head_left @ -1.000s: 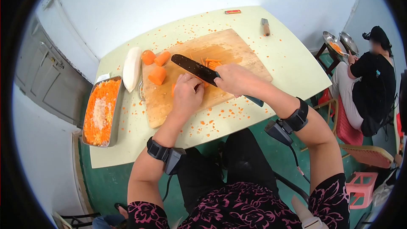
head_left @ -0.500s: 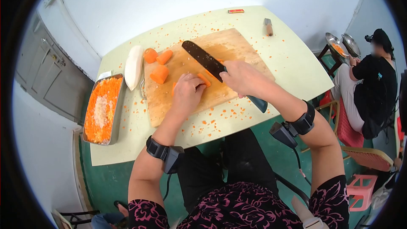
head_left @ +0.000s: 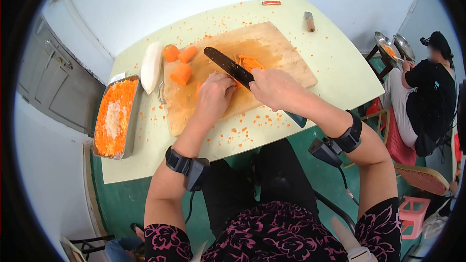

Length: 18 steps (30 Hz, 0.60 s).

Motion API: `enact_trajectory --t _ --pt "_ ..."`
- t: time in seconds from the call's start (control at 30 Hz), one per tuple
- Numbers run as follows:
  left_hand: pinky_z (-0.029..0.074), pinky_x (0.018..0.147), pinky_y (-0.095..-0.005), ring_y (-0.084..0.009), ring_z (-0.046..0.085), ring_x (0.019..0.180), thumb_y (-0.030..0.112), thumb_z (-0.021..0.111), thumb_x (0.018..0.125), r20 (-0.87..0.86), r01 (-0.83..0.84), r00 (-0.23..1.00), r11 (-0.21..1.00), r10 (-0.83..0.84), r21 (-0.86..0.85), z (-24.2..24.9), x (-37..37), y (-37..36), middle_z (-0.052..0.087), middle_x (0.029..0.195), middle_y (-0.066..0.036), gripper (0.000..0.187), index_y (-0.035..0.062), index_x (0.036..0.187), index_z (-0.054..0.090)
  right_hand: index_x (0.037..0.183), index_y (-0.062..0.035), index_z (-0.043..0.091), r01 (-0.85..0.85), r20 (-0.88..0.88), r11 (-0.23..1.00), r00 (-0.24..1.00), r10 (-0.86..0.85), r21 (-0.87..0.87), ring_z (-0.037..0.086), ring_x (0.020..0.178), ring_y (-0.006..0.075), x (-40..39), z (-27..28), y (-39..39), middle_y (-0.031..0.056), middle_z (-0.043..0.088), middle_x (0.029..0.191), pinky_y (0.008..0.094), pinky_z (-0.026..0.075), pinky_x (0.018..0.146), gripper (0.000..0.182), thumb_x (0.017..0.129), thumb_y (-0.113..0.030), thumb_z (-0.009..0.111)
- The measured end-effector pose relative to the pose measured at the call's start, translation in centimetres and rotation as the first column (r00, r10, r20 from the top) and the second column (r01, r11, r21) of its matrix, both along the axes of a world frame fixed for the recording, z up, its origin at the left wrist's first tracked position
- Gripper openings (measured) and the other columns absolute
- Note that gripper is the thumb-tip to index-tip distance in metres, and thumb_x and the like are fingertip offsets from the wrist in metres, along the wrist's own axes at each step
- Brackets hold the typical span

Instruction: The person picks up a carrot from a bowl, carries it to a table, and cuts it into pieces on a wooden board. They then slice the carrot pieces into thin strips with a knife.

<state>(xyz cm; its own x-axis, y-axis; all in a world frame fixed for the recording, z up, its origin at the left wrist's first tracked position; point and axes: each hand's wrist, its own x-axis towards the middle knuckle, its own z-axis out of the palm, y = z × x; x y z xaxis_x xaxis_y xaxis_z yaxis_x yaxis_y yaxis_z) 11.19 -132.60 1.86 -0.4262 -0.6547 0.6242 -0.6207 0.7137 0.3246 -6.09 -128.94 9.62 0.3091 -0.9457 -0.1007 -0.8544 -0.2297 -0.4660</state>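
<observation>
My right hand (head_left: pixel 274 89) is wrapped around the handle of a dark-bladed knife (head_left: pixel 224 62), its blade slanting up and left over the wooden cutting board (head_left: pixel 182 119). Close beside the blade, the curled fingers of my left hand (head_left: pixel 214 95) press a piece of carrot (head_left: pixel 238 84) to the board; most of it is hidden. Thin carrot strips (head_left: pixel 250 62) lie beyond the blade. Farther left on the board are three chunks of carrot (head_left: pixel 181 74). A peeled white radish (head_left: pixel 151 68) lies beside the board's left edge.
On the table (head_left: pixel 145 167), a metal tray (head_left: pixel 132 138) holds chopped carrot with a pale heap on top. A wooden-handled tool (head_left: pixel 309 21) and a small red object (head_left: pixel 271 3) lie near the back. At right, a seated person (head_left: pixel 427 102) works by metal bowls (head_left: pixel 403 47).
The knife has moved slightly left, closer to my left fingers. More carrot strips show beyond the blade, and less of the held carrot is visible. The view has shifted slightly.
</observation>
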Motion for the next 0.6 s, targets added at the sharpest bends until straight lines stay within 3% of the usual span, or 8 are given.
enact_trajectory --t 0.13,0.23,0.33,0.53,0.6 --pt "0.048 0.068 -0.0356 -0.0278 0.060 0.079 0.002 0.067 0.071 0.029 0.003 1.000 1.000 -0.003 -0.019 0.0 0.1 0.1 0.064 0.081 -0.010 0.007 0.0010 0.078 0.066 0.090 0.0058 0.048 0.047 0.042 0.986 0.998 -0.055 0.159 0.058 0.042 0.0242 0.4 0.5 0.1 0.0168 0.057 0.059 0.0352 0.050 0.047 0.022 0.092 -0.014 0.038" --pt "0.048 0.068 -0.0355 -0.0278 0.059 0.079 0.002 0.067 0.072 0.015 0.005 1.000 0.999 -0.005 -0.035 -0.2 0.1 0.1 0.064 0.080 -0.010 0.007 0.0007 0.078 0.065 0.091 0.0070 0.046 0.042 0.025 0.977 0.998 -0.049 0.208 0.058 0.042 0.0242 0.6 1.2 0.2 0.0182 0.056 0.061 0.0351 0.050 0.046 0.022 0.092 -0.012 0.037" --pt "0.048 0.068 -0.0353 -0.0279 0.059 0.079 0.002 0.066 0.072 -0.005 0.017 1.000 0.999 -0.018 -0.032 0.0 0.0 0.2 0.063 0.080 -0.010 0.006 0.0005 0.078 0.064 0.081 0.0079 0.050 0.055 0.063 0.980 0.996 -0.067 0.189 0.061 0.045 0.0249 0.7 1.5 0.6 0.0181 0.058 0.056 0.0352 0.051 0.050 0.019 0.083 -0.004 0.036" --pt "0.048 0.067 -0.0353 -0.0280 0.059 0.078 0.001 0.066 0.072 -0.004 0.025 1.000 0.999 -0.025 -0.035 -0.1 0.1 0.0 0.062 0.078 -0.010 0.006 0.0006 0.077 0.064 0.082 0.0094 0.049 0.035 0.030 0.995 0.999 -0.038 0.096 0.061 0.046 0.0262 0.7 1.1 1.1 0.0199 0.057 0.055 0.0351 0.051 0.050 0.017 0.082 -0.002 0.036" --pt "0.048 0.069 -0.0358 -0.0280 0.059 0.079 0.002 0.065 0.072 0.006 0.021 1.000 1.000 -0.021 -0.019 -0.2 0.1 0.0 0.063 0.080 -0.010 0.005 0.0015 0.078 0.064 0.081 0.0084 0.045 0.043 0.017 0.992 0.999 -0.045 0.117 0.060 0.044 0.0260 0.8 0.8 1.0 0.0189 0.055 0.057 0.0358 0.050 0.047 0.019 0.086 -0.007 0.036"
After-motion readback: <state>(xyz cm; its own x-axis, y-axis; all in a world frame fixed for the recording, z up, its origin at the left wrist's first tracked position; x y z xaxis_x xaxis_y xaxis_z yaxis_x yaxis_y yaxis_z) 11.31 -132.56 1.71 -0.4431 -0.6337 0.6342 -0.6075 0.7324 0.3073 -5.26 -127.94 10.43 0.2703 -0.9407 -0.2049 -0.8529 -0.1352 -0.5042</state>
